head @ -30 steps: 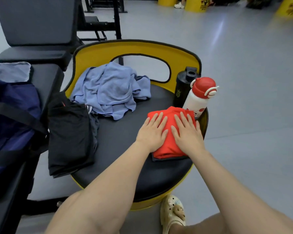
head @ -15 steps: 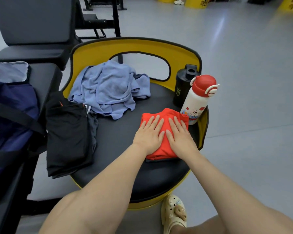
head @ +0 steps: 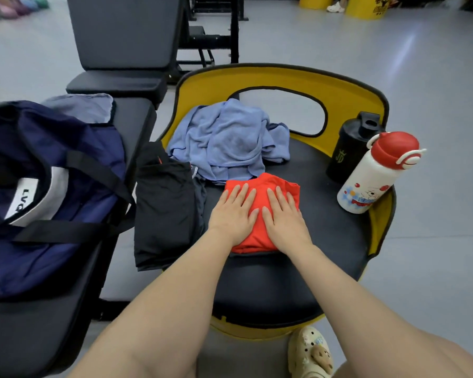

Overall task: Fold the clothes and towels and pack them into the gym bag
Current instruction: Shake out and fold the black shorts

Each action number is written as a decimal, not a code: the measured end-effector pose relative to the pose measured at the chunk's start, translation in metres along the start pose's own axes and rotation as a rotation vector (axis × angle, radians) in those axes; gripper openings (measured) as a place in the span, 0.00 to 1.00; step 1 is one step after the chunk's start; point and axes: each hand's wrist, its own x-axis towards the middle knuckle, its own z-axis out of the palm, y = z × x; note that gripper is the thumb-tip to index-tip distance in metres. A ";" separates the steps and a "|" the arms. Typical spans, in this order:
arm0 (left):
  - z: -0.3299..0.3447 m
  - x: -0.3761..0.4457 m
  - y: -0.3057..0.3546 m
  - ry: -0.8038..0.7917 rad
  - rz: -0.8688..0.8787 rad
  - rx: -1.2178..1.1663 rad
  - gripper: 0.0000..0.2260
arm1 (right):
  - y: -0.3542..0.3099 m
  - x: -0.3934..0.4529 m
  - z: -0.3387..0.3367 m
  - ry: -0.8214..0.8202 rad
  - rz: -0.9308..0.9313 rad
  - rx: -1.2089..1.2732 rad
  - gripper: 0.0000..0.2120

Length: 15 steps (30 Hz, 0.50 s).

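Both hands, left [head: 234, 214] and right [head: 283, 215], lie flat, fingers straight, side by side.

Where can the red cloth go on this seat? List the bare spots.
Bare black seat lies near the front rim, below the folded red cloth, and between cloth and white bottle. Crowded: blue towel at back, black shorts on the left edge.

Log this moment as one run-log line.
left hand flat on red shirt | right hand flat on it | towel unfolded
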 end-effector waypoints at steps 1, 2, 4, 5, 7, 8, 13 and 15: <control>-0.001 -0.001 -0.006 -0.001 -0.017 0.004 0.25 | -0.006 0.002 0.002 0.001 -0.006 0.003 0.26; -0.001 -0.002 -0.011 0.000 -0.032 0.011 0.25 | -0.011 0.004 0.004 0.001 -0.012 0.007 0.26; -0.003 -0.004 -0.023 0.000 -0.060 0.031 0.25 | -0.022 0.009 0.009 0.000 -0.022 0.010 0.26; -0.004 -0.005 -0.028 -0.004 -0.074 0.042 0.25 | -0.027 0.012 0.012 0.002 -0.027 0.009 0.26; -0.005 -0.007 -0.038 -0.014 -0.108 0.061 0.25 | -0.037 0.017 0.018 0.006 -0.037 0.008 0.26; -0.005 -0.008 -0.043 -0.013 -0.128 0.069 0.25 | -0.041 0.020 0.020 0.006 -0.042 0.010 0.26; -0.005 -0.012 -0.065 0.011 -0.190 0.107 0.25 | -0.062 0.030 0.032 0.022 -0.063 -0.007 0.26; -0.004 -0.013 -0.070 0.003 -0.203 0.080 0.25 | -0.067 0.032 0.036 0.043 -0.064 -0.022 0.26</control>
